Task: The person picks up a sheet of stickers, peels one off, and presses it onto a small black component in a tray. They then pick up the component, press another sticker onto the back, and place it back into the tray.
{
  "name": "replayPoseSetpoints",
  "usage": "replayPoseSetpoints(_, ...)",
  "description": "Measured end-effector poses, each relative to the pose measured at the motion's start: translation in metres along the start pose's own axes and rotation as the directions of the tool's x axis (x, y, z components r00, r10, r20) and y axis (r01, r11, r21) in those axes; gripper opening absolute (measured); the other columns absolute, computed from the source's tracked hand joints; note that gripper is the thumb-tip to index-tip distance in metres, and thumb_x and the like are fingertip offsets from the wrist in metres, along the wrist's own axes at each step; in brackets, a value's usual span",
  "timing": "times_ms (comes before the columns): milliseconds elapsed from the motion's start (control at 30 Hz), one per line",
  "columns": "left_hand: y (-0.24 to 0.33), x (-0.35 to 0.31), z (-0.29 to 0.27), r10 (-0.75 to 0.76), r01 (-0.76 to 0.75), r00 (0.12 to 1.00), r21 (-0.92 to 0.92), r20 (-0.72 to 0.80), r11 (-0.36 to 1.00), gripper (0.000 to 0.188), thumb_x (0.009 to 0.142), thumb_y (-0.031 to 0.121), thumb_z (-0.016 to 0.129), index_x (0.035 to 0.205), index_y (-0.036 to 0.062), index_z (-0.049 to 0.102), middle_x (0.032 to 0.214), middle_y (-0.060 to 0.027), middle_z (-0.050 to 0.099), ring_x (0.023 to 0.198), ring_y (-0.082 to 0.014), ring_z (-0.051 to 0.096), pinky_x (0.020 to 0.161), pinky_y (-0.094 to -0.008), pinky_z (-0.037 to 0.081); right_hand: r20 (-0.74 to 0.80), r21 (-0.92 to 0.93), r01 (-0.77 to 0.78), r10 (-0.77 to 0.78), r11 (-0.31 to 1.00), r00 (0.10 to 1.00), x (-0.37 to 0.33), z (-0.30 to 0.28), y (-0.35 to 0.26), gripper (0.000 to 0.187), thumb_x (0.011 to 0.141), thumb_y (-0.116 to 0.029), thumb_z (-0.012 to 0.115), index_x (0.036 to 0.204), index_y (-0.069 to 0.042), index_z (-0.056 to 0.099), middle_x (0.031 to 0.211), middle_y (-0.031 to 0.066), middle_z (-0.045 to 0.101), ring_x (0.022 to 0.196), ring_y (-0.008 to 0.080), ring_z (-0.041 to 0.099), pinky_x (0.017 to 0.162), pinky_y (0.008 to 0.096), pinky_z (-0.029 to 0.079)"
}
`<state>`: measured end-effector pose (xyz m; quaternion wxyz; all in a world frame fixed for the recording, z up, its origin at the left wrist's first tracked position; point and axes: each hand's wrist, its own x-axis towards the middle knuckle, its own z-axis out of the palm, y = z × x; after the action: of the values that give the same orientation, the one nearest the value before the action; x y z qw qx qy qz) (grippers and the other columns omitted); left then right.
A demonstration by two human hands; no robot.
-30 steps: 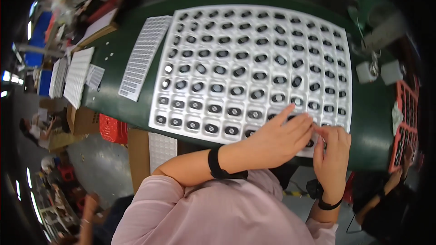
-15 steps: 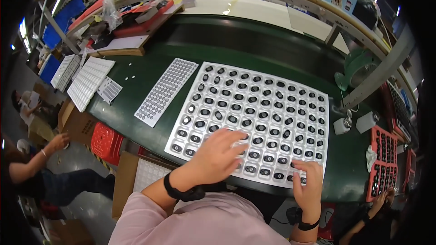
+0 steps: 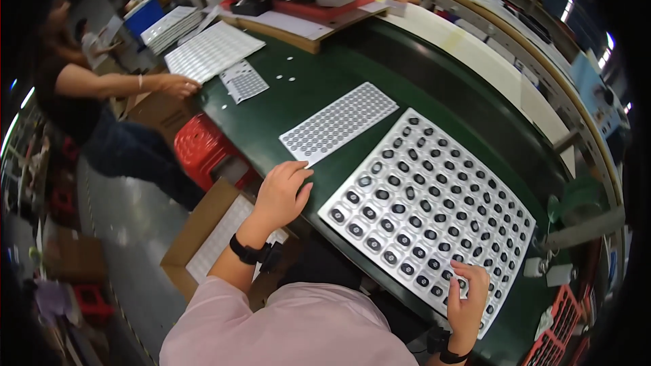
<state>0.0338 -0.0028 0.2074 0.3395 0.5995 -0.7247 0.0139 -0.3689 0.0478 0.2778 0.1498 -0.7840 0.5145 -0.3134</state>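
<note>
A large white moulded tray (image 3: 370, 165) lies on the green table, its pockets filled with rows of small black oval pieces with round marks. My right hand (image 3: 469, 301) is at the tray's near right part, thumb and forefinger apart over the pieces; whether the fingertips touch one I cannot tell. My left hand (image 3: 281, 193) is off the tray, by the table's front edge, with thumb and fingers apart and nothing visible in them. Just beyond its fingertips lies a white sheet (image 3: 339, 124) with rows of round grey stickers.
A smaller, partly used sheet (image 3: 244, 82) and a white tray (image 3: 215, 53) lie at far left, where a co-worker's hand (image 3: 180, 86) reaches the table edge. Below stand a red stool (image 3: 202, 146) and an open carton (image 3: 196, 234). Red trays (image 3: 553, 339) are at lower right.
My view has turned left. My left hand has left the tray and moved toward the sticker sheet. My right hand stays at the tray. The co-worker now reaches to the table.
</note>
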Motion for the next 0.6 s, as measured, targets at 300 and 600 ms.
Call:
replayPoseSetpoints(300,-0.050,-0.001,0.010,-0.150,0.155,0.987,0.114,-0.050,0.981,0.024,0.085,0.012,0.068,0.107,0.0032,0.064,0.118,-0.0127,0.064,0.111,-0.0327,0.059,0.095,-0.0426,0.047,0.054,0.002,-0.019,0.019,1.000,0.998,0.010,0.011,-0.009,0.016,0.082,0.006,0.059,0.096,-0.001,0.057,0.105,0.0140,0.067,0.099,0.0293,0.058,0.092,0.0381,0.042)
replayPoseSetpoints(600,-0.080,0.031,0.036,-0.257,0.294,0.951,0.240,-0.175,0.925,0.048,0.087,0.032,0.069,0.124,0.0016,0.061,0.131,-0.0184,0.057,0.127,-0.0345,0.050,0.111,-0.0505,0.034,0.057,0.022,-0.040,0.039,0.999,0.998,0.007,0.010,-0.011,0.014,0.083,0.006,0.058,0.095,0.000,0.056,0.104,0.0148,0.067,0.099,0.0290,0.058,0.091,0.0378,0.042)
